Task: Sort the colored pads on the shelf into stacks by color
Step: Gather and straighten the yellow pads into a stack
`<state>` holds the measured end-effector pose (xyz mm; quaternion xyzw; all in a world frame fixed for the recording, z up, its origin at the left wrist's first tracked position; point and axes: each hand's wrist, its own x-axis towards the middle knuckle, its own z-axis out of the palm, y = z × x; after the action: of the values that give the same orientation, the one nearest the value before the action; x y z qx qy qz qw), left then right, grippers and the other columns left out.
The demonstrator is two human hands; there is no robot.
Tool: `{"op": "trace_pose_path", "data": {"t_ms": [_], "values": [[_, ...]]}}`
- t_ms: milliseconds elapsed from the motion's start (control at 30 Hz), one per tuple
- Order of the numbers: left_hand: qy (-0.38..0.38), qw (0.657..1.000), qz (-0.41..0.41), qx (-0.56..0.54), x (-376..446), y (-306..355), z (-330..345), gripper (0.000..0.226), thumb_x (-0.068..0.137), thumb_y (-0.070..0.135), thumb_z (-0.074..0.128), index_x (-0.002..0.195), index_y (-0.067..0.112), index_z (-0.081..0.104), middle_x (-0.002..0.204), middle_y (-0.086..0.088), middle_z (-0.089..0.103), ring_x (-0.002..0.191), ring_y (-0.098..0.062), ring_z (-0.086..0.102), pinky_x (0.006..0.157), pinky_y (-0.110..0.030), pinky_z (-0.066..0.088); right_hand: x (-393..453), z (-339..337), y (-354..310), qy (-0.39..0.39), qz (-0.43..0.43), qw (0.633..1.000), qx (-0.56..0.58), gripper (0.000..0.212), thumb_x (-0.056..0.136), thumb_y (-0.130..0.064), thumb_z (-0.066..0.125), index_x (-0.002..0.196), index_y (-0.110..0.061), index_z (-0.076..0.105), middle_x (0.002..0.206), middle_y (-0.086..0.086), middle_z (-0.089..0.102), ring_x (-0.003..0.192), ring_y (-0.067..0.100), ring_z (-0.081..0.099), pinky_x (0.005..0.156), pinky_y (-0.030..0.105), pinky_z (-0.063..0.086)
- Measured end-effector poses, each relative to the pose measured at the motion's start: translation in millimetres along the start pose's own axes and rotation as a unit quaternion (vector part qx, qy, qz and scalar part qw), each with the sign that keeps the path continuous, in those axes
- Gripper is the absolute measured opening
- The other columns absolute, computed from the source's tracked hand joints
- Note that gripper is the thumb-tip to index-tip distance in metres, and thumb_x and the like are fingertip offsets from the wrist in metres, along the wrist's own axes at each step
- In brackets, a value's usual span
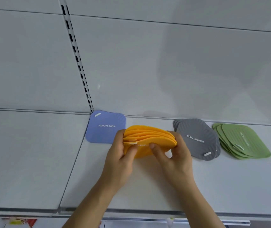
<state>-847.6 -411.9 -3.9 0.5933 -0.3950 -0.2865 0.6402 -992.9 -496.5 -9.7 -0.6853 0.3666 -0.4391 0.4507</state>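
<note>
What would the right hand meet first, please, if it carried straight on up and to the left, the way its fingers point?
Probably the orange pads that the right hand already grips; beyond them lies the blue pad, though depth is uncertain.

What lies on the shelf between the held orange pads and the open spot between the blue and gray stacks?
Nothing visible: the orange pads, held by both hands, hang over bare shelf between the blue pad and gray stack.

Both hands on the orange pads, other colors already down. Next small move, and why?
Probably lower the orange pads onto the bare shelf between the blue pad and the gray stack. The left hand and right hand grip them bunched, and the green stack already lies flat.
</note>
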Motion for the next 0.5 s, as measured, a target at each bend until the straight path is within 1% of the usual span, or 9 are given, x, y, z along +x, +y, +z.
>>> {"op": "trace_pose_path", "data": {"t_ms": [67,100,133,200,267,300,367,433,500], "values": [[0.018,1.000,0.002,-0.008,-0.9,1.9,7.3,0.021,0.097,0.020,0.053,0.116,0.018,0.062,0.110,0.013,0.074,0.108,-0.006,0.069,0.090,-0.013,0.048,1.5,2.1,-0.6,0.003,0.023,0.998,0.054,0.030,0.088,-0.019,0.081,0.110,-0.032,0.066,0.106,-0.009,0.075,0.102,0.014,0.071,0.088,0.036,0.056],[0.024,1.000,0.004,-0.016,-0.7,3.1,10.1,0.021,0.097,0.019,0.053,0.117,0.017,0.061,0.110,0.012,0.074,0.108,-0.007,0.069,0.090,-0.014,0.049,1.7,3.7,-2.6,0.010,0.026,0.997,0.074,0.029,0.087,-0.019,0.077,0.109,-0.034,0.066,0.106,-0.007,0.075,0.102,0.015,0.071,0.088,0.040,0.056],[0.028,0.999,0.006,-0.025,-0.7,4.6,12.0,0.022,0.098,0.018,0.052,0.118,0.018,0.061,0.111,0.010,0.074,0.108,-0.008,0.069,0.091,-0.016,0.050,1.5,5.6,-4.1,0.018,0.028,0.996,0.085,0.029,0.087,-0.018,0.072,0.108,-0.035,0.064,0.104,-0.007,0.075,0.101,0.015,0.071,0.087,0.041,0.056],[0.038,0.999,0.008,-0.033,-1.3,5.1,12.8,0.023,0.099,0.015,0.052,0.119,0.019,0.061,0.111,0.012,0.073,0.109,-0.006,0.069,0.091,-0.016,0.051,-0.4,8.4,-5.4,0.023,0.031,0.996,0.081,0.031,0.085,-0.015,0.067,0.106,-0.036,0.061,0.102,-0.009,0.073,0.098,0.014,0.070,0.085,0.039,0.057],[0.049,0.998,0.000,-0.032,-2.9,0.7,11.2,0.018,0.100,0.011,0.053,0.114,0.019,0.061,0.106,0.016,0.073,0.104,-0.001,0.068,0.087,-0.012,0.049,-1.8,8.7,-4.4,0.021,0.039,0.997,0.067,0.032,0.084,-0.016,0.070,0.103,-0.040,0.061,0.100,-0.011,0.074,0.096,0.011,0.071,0.082,0.033,0.056],[0.050,0.998,-0.010,-0.032,-3.8,-1.3,9.9,0.015,0.101,0.008,0.054,0.110,0.018,0.062,0.102,0.016,0.073,0.100,0.000,0.067,0.085,-0.011,0.048,-1.2,7.6,-2.4,0.023,0.050,0.996,0.065,0.033,0.084,-0.016,0.073,0.103,-0.039,0.062,0.101,-0.011,0.075,0.096,0.011,0.071,0.082,0.032,0.055],[0.052,0.998,-0.021,-0.028,-3.5,-2.9,9.7,0.013,0.104,0.004,0.055,0.106,0.015,0.062,0.098,0.014,0.074,0.097,-0.002,0.067,0.083,-0.011,0.048,1.7,4.5,3.3,0.025,0.072,0.994,0.072,0.036,0.085,-0.009,0.079,0.106,-0.035,0.064,0.103,-0.007,0.076,0.098,0.014,0.073,0.084,0.036,0.056],[0.055,0.998,-0.021,-0.030,-2.7,-3.2,10.9,0.009,0.100,0.012,0.056,0.106,0.012,0.062,0.099,0.011,0.073,0.097,-0.004,0.067,0.084,-0.013,0.049,4.0,3.5,6.4,0.012,0.077,0.995,0.070,0.034,0.085,-0.007,0.079,0.109,-0.028,0.067,0.105,-0.005,0.077,0.101,0.015,0.073,0.087,0.041,0.058],[0.063,0.997,-0.015,-0.038,-1.8,-2.3,12.6,0.016,0.095,0.019,0.054,0.107,0.011,0.062,0.099,0.009,0.073,0.096,-0.005,0.066,0.085,-0.015,0.049,4.1,6.0,5.4,0.002,0.064,0.996,0.064,0.026,0.086,-0.010,0.074,0.109,-0.021,0.066,0.105,-0.005,0.078,0.105,0.015,0.073,0.090,0.040,0.058]]}}
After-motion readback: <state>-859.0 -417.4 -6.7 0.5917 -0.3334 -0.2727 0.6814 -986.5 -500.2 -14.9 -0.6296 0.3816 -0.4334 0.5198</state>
